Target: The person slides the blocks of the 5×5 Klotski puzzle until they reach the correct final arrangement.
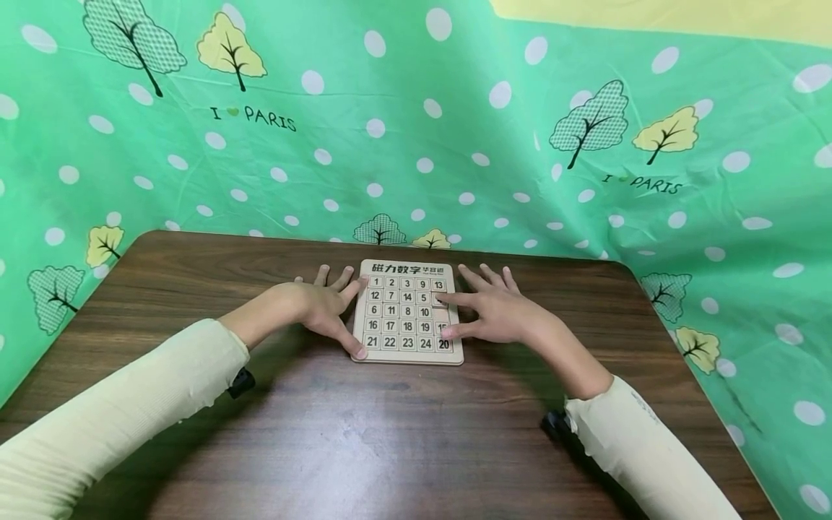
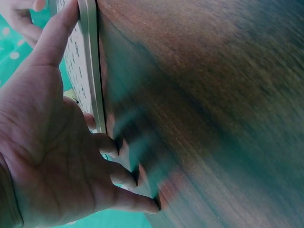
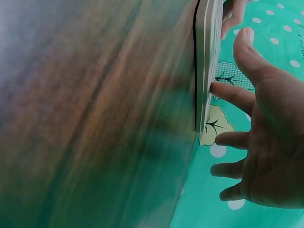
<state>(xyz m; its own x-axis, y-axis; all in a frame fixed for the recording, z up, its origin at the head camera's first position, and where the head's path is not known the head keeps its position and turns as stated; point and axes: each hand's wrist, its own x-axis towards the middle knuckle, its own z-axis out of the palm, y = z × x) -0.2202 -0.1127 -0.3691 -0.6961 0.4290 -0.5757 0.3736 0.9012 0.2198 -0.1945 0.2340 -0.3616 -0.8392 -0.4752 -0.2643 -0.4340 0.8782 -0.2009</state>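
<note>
A pale sliding number puzzle (image 1: pixel 408 359) lies flat on the table, with rows of numbered square tiles below a printed heading. Its third row has a gap (image 1: pixel 440 315) at the right end. My left hand (image 1: pixel 318 307) spreads beside the left edge, thumb at the lower left corner and index finger at the upper left side. From the right, my right hand (image 1: pixel 500 314) reaches over the board with straight fingers. Its index fingertip touches a tile just above the gap, partly covering the number, while the thumb tip overlaps the 15 tile below. The other fingers stretch past the right edge.
The dark wooden table (image 1: pixel 364 440) extends toward me and to both sides. Behind it hangs a green dotted cloth (image 1: pixel 403 94) with printed trees, meeting the table's back edge. Dark wrist devices show under the left sleeve (image 1: pixel 162 375) and the right sleeve (image 1: pixel 643 440).
</note>
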